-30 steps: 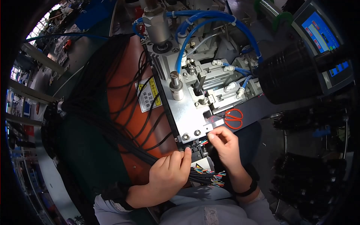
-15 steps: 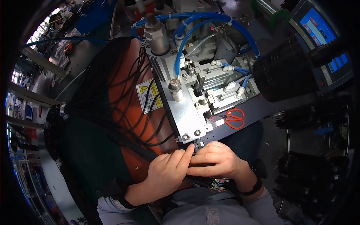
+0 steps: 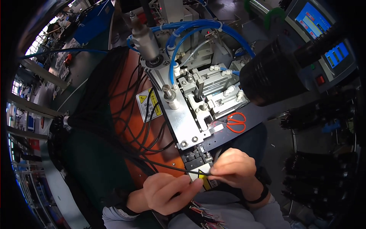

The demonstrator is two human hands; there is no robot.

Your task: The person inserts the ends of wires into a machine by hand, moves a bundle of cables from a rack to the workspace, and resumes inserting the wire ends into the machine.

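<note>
Two hands, left hand [image 3: 167, 192] and right hand [image 3: 233, 168] pinching black wire [image 3: 171, 168], yellow triangular warning label [image 3: 149, 104] on orange panel [image 3: 126, 99]

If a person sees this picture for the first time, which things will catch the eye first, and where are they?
The bright blue air hoses arch over the silver metal fixture in the upper centre. Just right of the fixture lie orange-handled scissors on the dark bench. At the bottom, the left hand and right hand pinch a thin black cable between them, beside a mass of black cables on the left.
</note>
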